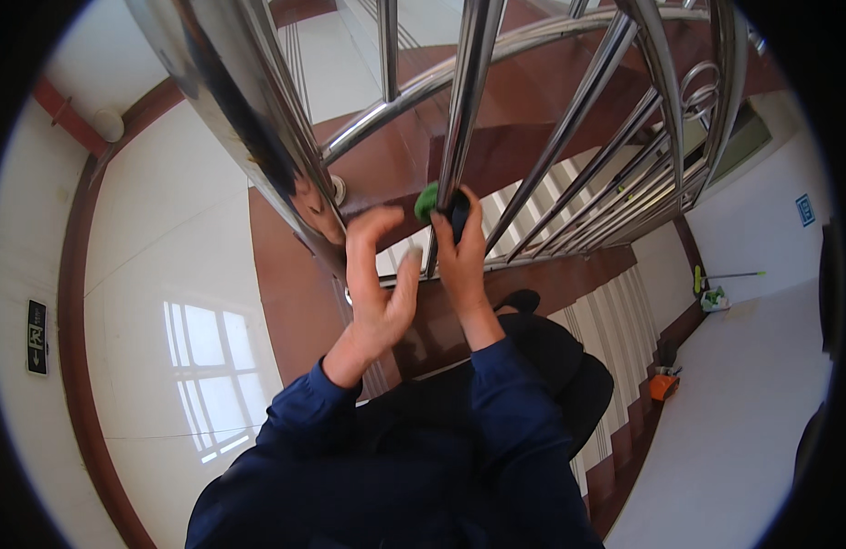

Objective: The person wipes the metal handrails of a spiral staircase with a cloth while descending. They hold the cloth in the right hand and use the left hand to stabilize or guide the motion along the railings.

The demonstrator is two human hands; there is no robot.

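My right hand (462, 257) is closed around a polished metal baluster (469, 82) of the stair railing. It presses a green cloth or scouring pad (426, 203) against the bar, and a black piece (458, 214) shows between its thumb and fingers. Whether the green and black parts are one item, I cannot tell. Just left of it, my left hand (381, 291) holds nothing, its thumb and curled fingers apart. That hand's fingers lie close to the thick metal newel post (258, 130), in front of it in the view; contact is unclear.
More balusters (567, 123) run to the right beside descending stairs (611, 322). An orange object (664, 386) sits on the steps by the wall. Farther down are a green-headed long-handled tool (728, 275) and a bag (714, 300). Pale tiled floor (155, 226) extends left.
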